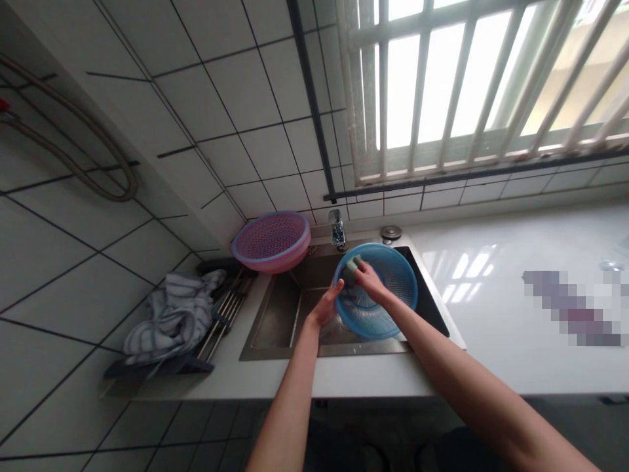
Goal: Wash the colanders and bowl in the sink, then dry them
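A round blue plastic colander [400, 288] is held over the metal sink [280, 321], its open side facing me. My left hand [325, 307] grips its left rim, thumb on the inner side and the other fingers hidden behind the wall. Inside the colander, my right hand [369, 280] is closed on a green sponge [350, 269], which lies against the inner wall near the left rim. Just behind the colander stands a chrome faucet [337, 228].
Pink and blue colanders [272, 242] rest nested at the sink's back left corner. A striped cloth [171, 314] lies on a rack [223, 324] to the left. A drain plug [391, 232] sits behind the sink. The white counter [491, 328] extends right, bearing a blurred-out item.
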Tool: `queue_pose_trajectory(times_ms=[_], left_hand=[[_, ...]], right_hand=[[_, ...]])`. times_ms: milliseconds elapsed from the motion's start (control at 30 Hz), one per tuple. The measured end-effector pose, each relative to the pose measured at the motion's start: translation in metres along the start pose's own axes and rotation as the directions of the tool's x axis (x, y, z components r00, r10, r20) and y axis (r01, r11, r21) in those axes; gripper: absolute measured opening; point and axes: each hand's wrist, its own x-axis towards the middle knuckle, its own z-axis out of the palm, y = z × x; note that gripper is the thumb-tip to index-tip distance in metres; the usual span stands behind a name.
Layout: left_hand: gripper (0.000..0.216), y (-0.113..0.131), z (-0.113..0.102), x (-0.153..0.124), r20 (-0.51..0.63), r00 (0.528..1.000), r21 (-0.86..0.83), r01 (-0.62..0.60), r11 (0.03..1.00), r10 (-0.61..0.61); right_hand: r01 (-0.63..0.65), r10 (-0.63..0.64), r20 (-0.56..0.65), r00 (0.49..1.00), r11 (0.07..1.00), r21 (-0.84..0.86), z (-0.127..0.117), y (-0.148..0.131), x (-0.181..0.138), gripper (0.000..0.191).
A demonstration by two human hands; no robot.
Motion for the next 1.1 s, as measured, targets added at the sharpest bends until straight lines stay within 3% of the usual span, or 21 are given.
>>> queue_pose_trajectory(times_ms=[100, 167, 233, 333, 400, 467, 533, 633, 700, 767, 833, 1000, 1100], left_hand=[[0.084, -0.004, -0.011, 0.003, -0.084, 0.995, 0.012, 0.046, 0.999, -0.045], [0.084, -0.005, -0.015, 0.004, -0.113, 0.990, 0.015, 0.082, 0.997, -0.079], [0.081, -0.005, -0.014, 0.003, -0.099, 0.991, 0.000, 0.086, 0.996, -0.086], [0.078, -0.002, -0.005, 0.001, -0.016, 0.998, -0.044, 0.057, 0.997, -0.058], [0.079, 0.000, 0.001, 0.000, 0.028, 0.999, -0.058, 0.028, 0.998, -0.027], [0.082, 0.001, 0.004, -0.001, 0.035, 0.999, -0.050, -0.013, 0.999, 0.014], [0.084, 0.001, 0.004, -0.001, 0.024, 0.999, -0.031, -0.035, 0.999, 0.035], [0.081, -0.001, -0.001, 0.000, -0.026, 0.999, 0.012, -0.042, 0.999, 0.042], [0.077, -0.001, -0.006, 0.001, -0.078, 0.994, 0.053, -0.069, 0.996, 0.073], [0.074, -0.001, -0.008, 0.001, -0.109, 0.987, 0.096, -0.106, 0.990, 0.116], [0.075, 0.001, -0.007, 0.001, -0.099, 0.987, 0.138, -0.110, 0.984, 0.125], [0.086, 0.004, -0.001, 0.002, -0.002, 0.983, 0.372, -0.169, 0.913, 0.183], [0.092, 0.004, -0.002, 0.002, 0.011, 0.977, 0.466, -0.195, 0.863, 0.215]], right_hand=[[-0.059, 0.083, 0.348, 0.934, 0.995, -0.079, 0.020, 0.005, -0.019, 0.027], [-0.119, 0.134, 0.446, 0.885, 0.991, -0.061, 0.027, 0.003, -0.025, 0.028], [-0.158, 0.137, 0.395, 0.909, 0.987, 0.022, 0.025, -0.002, -0.023, 0.030], [-0.165, 0.138, 0.133, 0.982, 0.960, 0.228, 0.006, -0.010, -0.006, 0.037], [-0.137, 0.166, -0.065, 0.984, 0.938, 0.319, -0.009, -0.013, 0.007, 0.040], [-0.100, 0.177, -0.189, 0.966, 0.929, 0.356, -0.019, -0.014, 0.014, 0.041], [-0.095, 0.165, -0.182, 0.969, 0.935, 0.343, -0.017, -0.010, 0.012, 0.041], [-0.143, 0.136, 0.050, 0.989, 0.973, 0.180, 0.004, -0.001, -0.004, 0.038], [-0.152, 0.135, 0.205, 0.969, 0.986, 0.071, 0.019, 0.004, -0.016, 0.036], [-0.148, 0.127, 0.262, 0.957, 0.987, 0.063, 0.028, 0.004, -0.021, 0.035], [-0.153, 0.125, 0.205, 0.971, 0.980, 0.125, 0.026, 0.001, -0.018, 0.034], [-0.115, 0.151, -0.113, 0.982, 0.955, 0.274, -0.003, -0.015, 0.005, 0.042], [-0.132, 0.161, -0.096, 0.982, 0.959, 0.251, -0.003, -0.014, 0.003, 0.046]])
